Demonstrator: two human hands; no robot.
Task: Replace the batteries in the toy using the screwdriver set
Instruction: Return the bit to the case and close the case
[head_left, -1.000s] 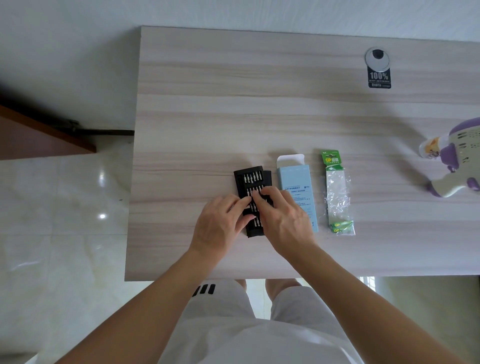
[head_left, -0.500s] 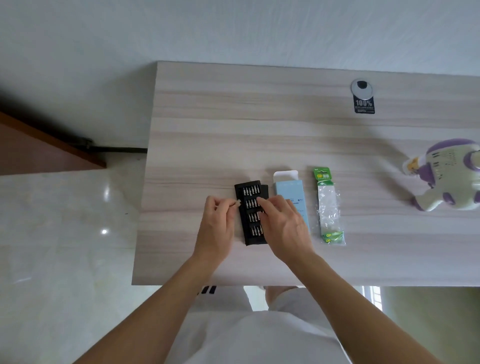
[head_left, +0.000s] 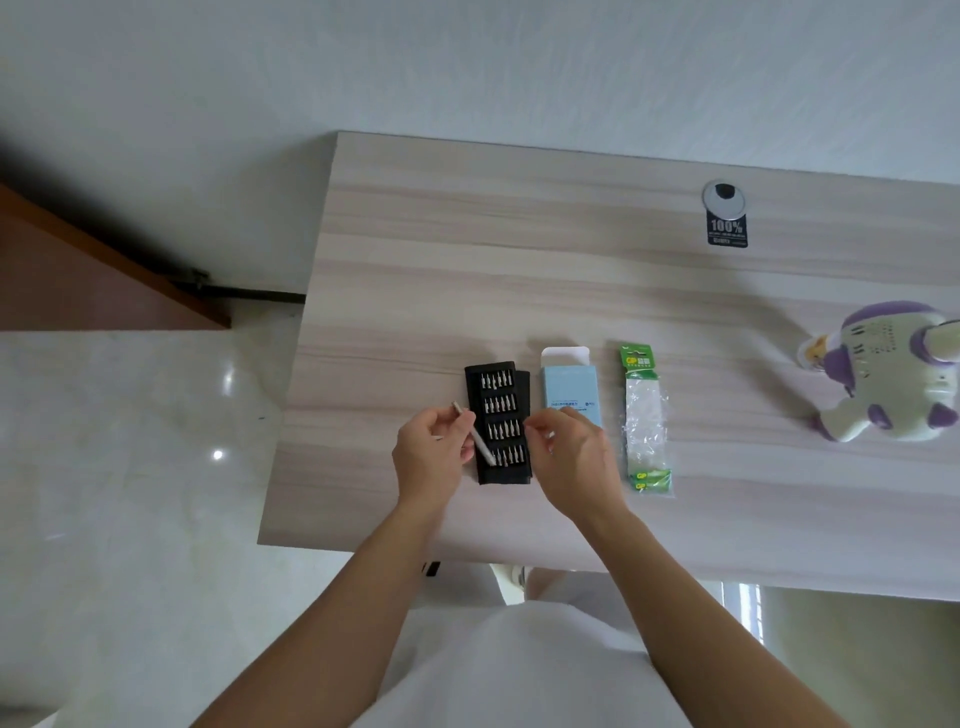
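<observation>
Screwdriver set (head_left: 501, 395): one black tray lying flat on the wooden table (head_left: 467, 260), near its front edge, between the two hands. Left hand (head_left: 431, 457): fingers curled round one slim pale screwdriver handle (head_left: 479, 436), held slantwise over the tray's left edge, its upper end clear of the fingers. Right hand (head_left: 576, 457): thumb and forefinger drawn close together at the tray's right edge; whether they pinch anything cannot be told. The tray carries four rows of silver bits, set upright side by side; the number in each row is too fine to count.

Just right of the tray lies one light-blue box (head_left: 571, 387), white flap open at its far end; its small print is unreadable. Beside that lies one clear battery pack (head_left: 647, 415) with a green header card marked "GP"; two green cells, also marked "GP", sit at its near end.

Well apart, at the table's right edge, lies one purple and cream toy (head_left: 883, 374).

Farthest, one round silver grommet (head_left: 723, 195), with one black sticker (head_left: 727, 231) reading "100%" touching it.
</observation>
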